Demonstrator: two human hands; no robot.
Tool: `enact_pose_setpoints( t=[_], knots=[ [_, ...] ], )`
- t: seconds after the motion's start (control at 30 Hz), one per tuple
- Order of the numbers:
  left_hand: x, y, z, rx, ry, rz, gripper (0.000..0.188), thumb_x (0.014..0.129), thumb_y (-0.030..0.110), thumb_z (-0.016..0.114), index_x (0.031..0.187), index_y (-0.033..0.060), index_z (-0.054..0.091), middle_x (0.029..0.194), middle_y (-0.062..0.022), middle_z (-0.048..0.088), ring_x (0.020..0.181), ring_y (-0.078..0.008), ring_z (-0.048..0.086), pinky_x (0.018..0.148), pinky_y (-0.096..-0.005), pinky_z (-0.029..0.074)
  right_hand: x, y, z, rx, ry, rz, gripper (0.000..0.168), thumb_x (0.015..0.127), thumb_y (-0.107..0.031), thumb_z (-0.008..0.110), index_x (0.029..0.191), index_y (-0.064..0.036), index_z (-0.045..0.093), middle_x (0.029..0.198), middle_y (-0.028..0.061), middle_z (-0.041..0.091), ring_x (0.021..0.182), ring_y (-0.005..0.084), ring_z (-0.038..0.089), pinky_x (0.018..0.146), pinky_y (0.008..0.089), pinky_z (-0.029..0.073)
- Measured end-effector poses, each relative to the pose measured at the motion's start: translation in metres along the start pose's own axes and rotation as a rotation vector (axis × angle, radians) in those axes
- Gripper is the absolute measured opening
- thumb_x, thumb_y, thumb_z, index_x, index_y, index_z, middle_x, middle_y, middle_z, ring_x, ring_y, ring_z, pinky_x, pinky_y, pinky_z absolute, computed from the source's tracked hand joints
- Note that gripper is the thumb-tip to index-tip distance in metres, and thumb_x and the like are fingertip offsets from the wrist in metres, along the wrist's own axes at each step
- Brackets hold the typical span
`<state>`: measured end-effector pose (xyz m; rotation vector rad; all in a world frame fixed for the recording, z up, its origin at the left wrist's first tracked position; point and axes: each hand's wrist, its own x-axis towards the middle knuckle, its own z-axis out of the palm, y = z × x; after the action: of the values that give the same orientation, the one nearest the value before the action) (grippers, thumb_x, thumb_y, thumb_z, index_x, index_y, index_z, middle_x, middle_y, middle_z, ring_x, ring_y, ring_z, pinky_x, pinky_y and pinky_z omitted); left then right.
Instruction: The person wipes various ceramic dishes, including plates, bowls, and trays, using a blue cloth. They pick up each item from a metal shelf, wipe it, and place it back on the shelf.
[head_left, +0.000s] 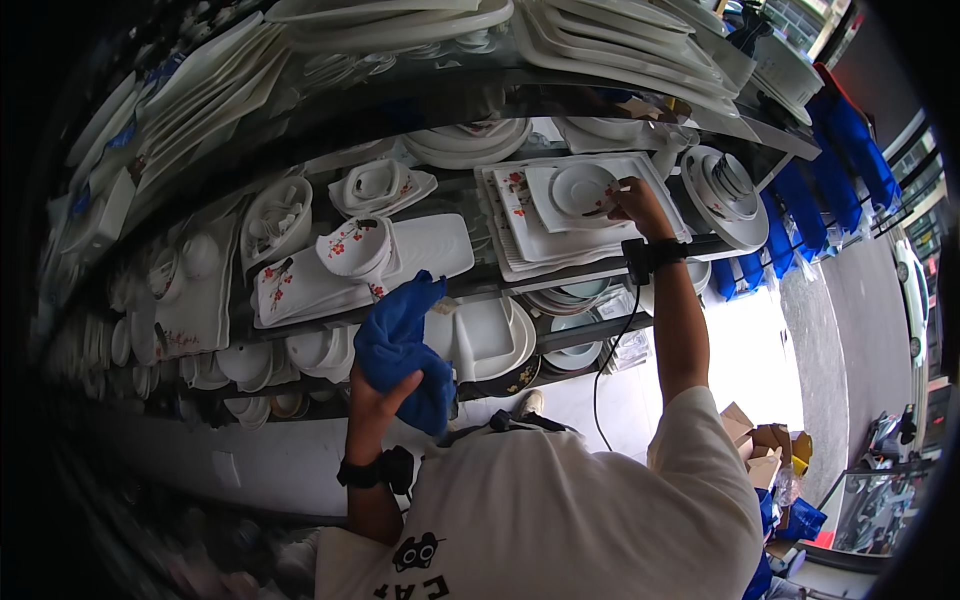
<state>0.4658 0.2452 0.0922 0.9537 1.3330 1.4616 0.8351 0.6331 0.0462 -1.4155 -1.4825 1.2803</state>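
Note:
A blue cloth (405, 349) hangs bunched in my left hand (379, 394), in front of the shelf edge. My right hand (639, 206) reaches over the shelf and pinches the right rim of a small round white plate (581, 189) with red blossoms. Beneath that plate lies a white square plate (541, 210). Both are on a stack of larger rectangular plates (517, 247), one showing red blossom. Left of the stack, a flower-patterned bowl (352, 247) sits above a long white rectangular plate (442, 244).
White plates (622, 52) are piled on the shelf above. Spoons fill an oval bowl (277, 225) at left. Round dishes (724, 187) stand at the right end, near blue bins (806, 217). A black cable (600, 375) hangs from my right wrist. Cardboard boxes (765, 457) lie at lower right.

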Motion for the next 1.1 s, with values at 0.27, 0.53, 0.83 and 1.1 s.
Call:
enact_pose_setpoints(
  t=[0.27, 0.53, 0.83, 1.1],
  knots=[
    [0.009, -0.003, 0.015, -0.15, 0.035, -0.045, 0.054, 0.086, 0.015, 0.07, 0.133, 0.0009, 0.046, 0.123, -0.0099, 0.059, 0.111, -0.0191, 0.058, 0.099, -0.0339, 0.044, -0.084, -0.042, 0.038, -0.06, 0.042, -0.275, 0.022, 0.093, -0.005, 0.054, 0.114, -0.001, 0.049, 0.085, 0.0127, 0.068, 0.059, 0.0156, 0.064, 0.053, 0.0266, 0.053],
    [0.029, -0.008, 0.03, -0.399, 0.019, -0.028, 0.052, 0.088, 0.016, 0.07, 0.132, 0.0024, 0.046, 0.12, -0.0081, 0.06, 0.107, -0.0178, 0.059, 0.097, -0.0329, 0.046, -0.216, -0.106, 0.119, -0.048, -0.259, -0.397, 0.029, 0.092, -0.001, 0.052, 0.121, -0.001, 0.047, 0.086, 0.0145, 0.07, 0.066, 0.015, 0.068, 0.055, 0.0263, 0.054],
    [0.022, -0.008, 0.027, -0.371, 0.036, -0.003, 0.048, 0.085, 0.012, 0.073, 0.126, 0.0007, 0.051, 0.112, -0.0091, 0.064, 0.101, -0.0166, 0.062, 0.091, -0.0311, 0.049, -0.251, -0.112, 0.181, -0.005, -0.322, -0.485, 0.031, 0.097, -0.016, 0.055, 0.125, -0.003, 0.048, 0.082, 0.0131, 0.07, 0.069, 0.0185, 0.07, 0.062, 0.03, 0.054],
    [0.011, 0.004, -0.003, -0.235, -0.007, 0.008, 0.05, 0.082, 0.013, 0.075, 0.125, -0.0006, 0.052, 0.111, -0.0101, 0.064, 0.101, -0.0171, 0.063, 0.09, -0.0311, 0.05, -0.278, -0.109, 0.209, -0.162, -0.348, -0.455, 0.039, 0.099, -0.019, 0.055, 0.131, -0.005, 0.038, 0.077, 0.0171, 0.067, 0.059, 0.0236, 0.067, 0.052, 0.0339, 0.05]
  ],
)
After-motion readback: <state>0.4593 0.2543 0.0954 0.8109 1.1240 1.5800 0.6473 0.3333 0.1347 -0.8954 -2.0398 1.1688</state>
